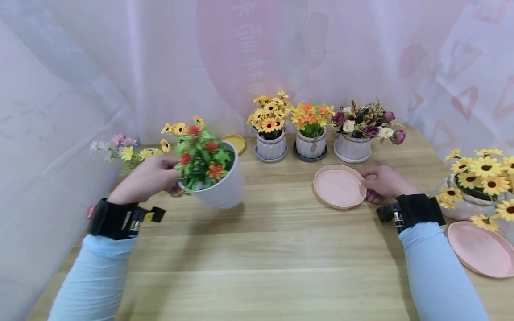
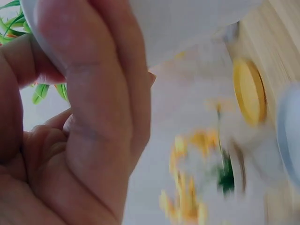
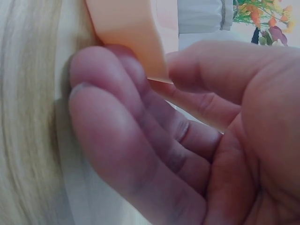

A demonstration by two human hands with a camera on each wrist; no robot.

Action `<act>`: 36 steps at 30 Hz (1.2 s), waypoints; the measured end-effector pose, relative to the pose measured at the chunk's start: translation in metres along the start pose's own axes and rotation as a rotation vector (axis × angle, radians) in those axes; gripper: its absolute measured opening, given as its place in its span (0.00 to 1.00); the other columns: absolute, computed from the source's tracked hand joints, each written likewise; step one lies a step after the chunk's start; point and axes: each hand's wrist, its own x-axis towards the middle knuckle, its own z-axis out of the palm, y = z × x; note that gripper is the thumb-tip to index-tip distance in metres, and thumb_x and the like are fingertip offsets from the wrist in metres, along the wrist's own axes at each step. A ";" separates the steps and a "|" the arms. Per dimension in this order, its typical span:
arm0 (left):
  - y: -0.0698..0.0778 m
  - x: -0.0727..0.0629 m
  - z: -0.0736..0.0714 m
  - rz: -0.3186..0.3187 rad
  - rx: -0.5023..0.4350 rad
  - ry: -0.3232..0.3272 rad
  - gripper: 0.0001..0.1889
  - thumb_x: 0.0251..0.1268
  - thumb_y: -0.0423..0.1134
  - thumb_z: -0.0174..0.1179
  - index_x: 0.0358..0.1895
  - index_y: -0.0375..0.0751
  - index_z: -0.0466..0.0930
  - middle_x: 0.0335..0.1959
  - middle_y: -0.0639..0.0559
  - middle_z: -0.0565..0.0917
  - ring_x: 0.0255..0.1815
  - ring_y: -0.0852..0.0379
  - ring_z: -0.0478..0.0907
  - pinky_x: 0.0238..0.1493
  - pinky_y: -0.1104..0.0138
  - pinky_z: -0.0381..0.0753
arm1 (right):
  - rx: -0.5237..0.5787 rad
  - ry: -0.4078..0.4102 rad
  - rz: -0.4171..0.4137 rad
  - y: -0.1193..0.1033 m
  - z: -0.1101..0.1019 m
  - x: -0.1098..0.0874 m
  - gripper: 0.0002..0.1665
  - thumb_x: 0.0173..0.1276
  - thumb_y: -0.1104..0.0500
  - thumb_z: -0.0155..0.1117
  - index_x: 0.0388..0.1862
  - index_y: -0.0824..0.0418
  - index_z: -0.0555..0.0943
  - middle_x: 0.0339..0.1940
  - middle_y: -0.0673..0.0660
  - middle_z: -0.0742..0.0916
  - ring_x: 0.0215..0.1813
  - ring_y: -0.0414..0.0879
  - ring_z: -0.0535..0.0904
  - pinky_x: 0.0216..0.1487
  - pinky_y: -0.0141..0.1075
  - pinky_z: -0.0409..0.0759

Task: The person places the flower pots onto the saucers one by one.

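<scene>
In the head view my left hand (image 1: 154, 176) pinches the rim of a white flower pot (image 1: 226, 185), which is tilted and raised over the table. Red and orange artificial flowers (image 1: 201, 156) with green leaves fill it. The left wrist view shows thumb and fingers on either side of the pot's wall (image 2: 187, 28). At the right, my right hand (image 1: 387, 183) grips the edge of a pink saucer (image 1: 339, 186) at table height. Thumb and fingers pinch that saucer's rim (image 3: 126, 23) in the right wrist view.
Along the back stand potted yellow flowers (image 1: 271, 118), orange flowers (image 1: 313, 118) and purple-white flowers (image 1: 367, 125) on saucers. A yellow saucer (image 1: 234, 143) lies behind the lifted pot. Far right are a sunflower pot (image 1: 470, 205) and another pink saucer (image 1: 482, 249). Pink and yellow flowers (image 1: 124, 149) stand left.
</scene>
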 end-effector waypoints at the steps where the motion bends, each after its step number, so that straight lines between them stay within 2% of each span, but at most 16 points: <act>1: 0.007 0.008 0.007 0.017 0.001 -0.013 0.14 0.68 0.31 0.51 0.51 0.30 0.81 0.30 0.41 0.85 0.28 0.48 0.84 0.33 0.58 0.88 | 0.000 0.000 0.001 0.000 0.000 0.000 0.27 0.74 0.65 0.52 0.68 0.78 0.66 0.20 0.58 0.85 0.23 0.47 0.84 0.27 0.39 0.86; 8: 0.057 0.062 0.061 0.074 -0.079 -0.133 0.12 0.65 0.31 0.49 0.41 0.33 0.83 0.28 0.40 0.84 0.27 0.47 0.83 0.35 0.56 0.87 | 0.025 0.006 -0.008 0.004 -0.002 -0.001 0.27 0.73 0.65 0.51 0.68 0.77 0.67 0.20 0.59 0.85 0.24 0.48 0.84 0.26 0.39 0.86; 12: 0.087 0.089 0.091 0.097 -0.135 -0.175 0.14 0.67 0.32 0.49 0.46 0.34 0.84 0.30 0.40 0.85 0.27 0.47 0.84 0.36 0.55 0.88 | 0.036 0.018 -0.016 0.005 -0.001 -0.002 0.27 0.72 0.66 0.51 0.67 0.78 0.67 0.20 0.59 0.85 0.23 0.48 0.84 0.26 0.40 0.86; 15: 0.107 0.107 0.111 0.126 -0.175 -0.204 0.14 0.70 0.33 0.50 0.50 0.34 0.84 0.29 0.39 0.86 0.26 0.48 0.85 0.35 0.56 0.88 | 0.041 0.019 -0.021 0.006 0.000 -0.002 0.27 0.72 0.66 0.52 0.67 0.78 0.68 0.20 0.60 0.86 0.23 0.49 0.84 0.26 0.40 0.86; 21: 0.141 0.134 0.146 0.151 -0.258 -0.249 0.14 0.72 0.35 0.51 0.38 0.30 0.85 0.26 0.38 0.85 0.22 0.52 0.84 0.33 0.59 0.88 | 0.048 0.032 -0.019 0.007 -0.004 0.001 0.26 0.75 0.63 0.52 0.67 0.75 0.70 0.23 0.60 0.86 0.25 0.50 0.84 0.28 0.42 0.86; 27: 0.152 0.151 0.172 0.153 -0.301 -0.266 0.14 0.72 0.35 0.51 0.36 0.30 0.85 0.24 0.39 0.85 0.19 0.54 0.83 0.32 0.59 0.88 | 0.089 0.017 -0.008 0.005 -0.006 0.006 0.23 0.76 0.62 0.49 0.64 0.76 0.71 0.24 0.62 0.86 0.26 0.52 0.85 0.29 0.44 0.87; 36: 0.152 0.166 0.202 0.129 -0.335 -0.313 0.12 0.71 0.33 0.52 0.39 0.28 0.83 0.24 0.40 0.85 0.20 0.54 0.82 0.36 0.55 0.88 | 0.153 0.021 0.032 0.014 -0.006 0.006 0.17 0.73 0.66 0.46 0.52 0.79 0.70 0.22 0.62 0.86 0.24 0.52 0.85 0.28 0.44 0.87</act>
